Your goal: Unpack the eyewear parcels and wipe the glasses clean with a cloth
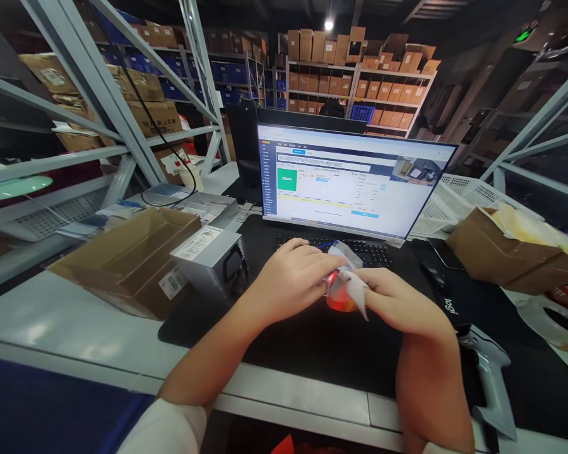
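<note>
Above the black desk mat, both hands meet at a shiny red-orange item (341,300) with a rounded lower edge; its exact kind is hard to make out. Thin whitish, crinkled wrapping (357,290) lies around its top and right side. My left hand (291,274) is closed on the item from the left, fingers pressed over its top. From the right, my right hand (395,299) pinches the wrapping, and its fingertips are partly hidden. Just behind the hands is a black keyboard (376,253), below a lit monitor (331,202).
To the left stand an open cardboard box (123,271) and a grey product box (211,261). A barcode scanner (492,378), a mouse (433,275) and a tape roll (551,318) lie at the right. Another open carton (511,252) stands beyond them. Metal frame posts flank the desk.
</note>
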The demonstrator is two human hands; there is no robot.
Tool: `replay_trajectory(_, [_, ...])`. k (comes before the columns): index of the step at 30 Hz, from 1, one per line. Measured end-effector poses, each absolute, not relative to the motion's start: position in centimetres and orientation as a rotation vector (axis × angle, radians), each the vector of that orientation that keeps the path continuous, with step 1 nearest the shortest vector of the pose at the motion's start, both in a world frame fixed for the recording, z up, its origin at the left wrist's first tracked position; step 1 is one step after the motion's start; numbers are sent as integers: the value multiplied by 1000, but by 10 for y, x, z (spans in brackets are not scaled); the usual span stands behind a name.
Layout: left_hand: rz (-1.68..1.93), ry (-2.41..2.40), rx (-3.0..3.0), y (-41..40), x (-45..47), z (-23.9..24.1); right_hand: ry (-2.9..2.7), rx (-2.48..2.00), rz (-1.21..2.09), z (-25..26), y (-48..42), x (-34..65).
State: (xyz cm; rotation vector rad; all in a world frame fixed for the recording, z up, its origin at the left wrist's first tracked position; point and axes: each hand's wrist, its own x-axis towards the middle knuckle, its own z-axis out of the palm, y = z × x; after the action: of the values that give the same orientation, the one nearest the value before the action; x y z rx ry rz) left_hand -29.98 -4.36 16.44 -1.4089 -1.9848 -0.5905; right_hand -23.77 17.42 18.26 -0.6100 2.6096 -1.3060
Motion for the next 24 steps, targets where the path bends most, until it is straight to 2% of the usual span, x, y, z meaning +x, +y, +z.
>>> replay_trajectory(5, [-545, -1942, -1463, -41, -300, 163, 2643, -597, -1220, 182, 175, -239])
replay_trajectory(10, [-674, -1942, -1343, -54, -307, 168, 2594, -573, -1240, 186, 197, -237])
replay_trajectory(19, [-647, -1908, -1383, -41, -302, 162, 2683, -604, -1342, 182, 171, -239])
replay_trajectory(22, [-748, -1898, -1284, -50, -308, 165, 2720, -522, -1506, 181, 185, -239])
replay_trajectory(24, [-813, -1891, -1212, -57, -312, 167, 2705, -398, -1781, 177, 194, -243])
